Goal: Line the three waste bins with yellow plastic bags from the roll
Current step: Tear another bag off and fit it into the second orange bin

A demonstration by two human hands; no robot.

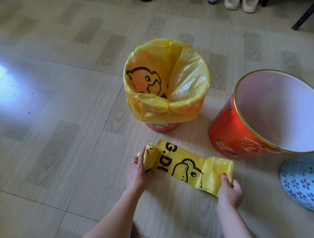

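A roll of yellow bags [150, 157] lies on the floor, with one bag [187, 167] unrolled flat to the right, printed with a black duck. My left hand [137, 173] presses on the roll. My right hand [229, 187] pinches the free end of the unrolled bag. Behind them stands a small orange bin [163, 126] lined with a yellow bag [169, 78] folded over its rim. To the right a larger orange bin [232, 131] with a gold rim and white inside stands bare. A pale blue perforated bin [304, 182] shows at the right edge.
The floor [62, 114] is light wood-pattern tile. Several shoes [241, 0] line the far wall, and a dark furniture leg [304, 17] stands at the top right. A bright patch of light falls on the floor at the left.
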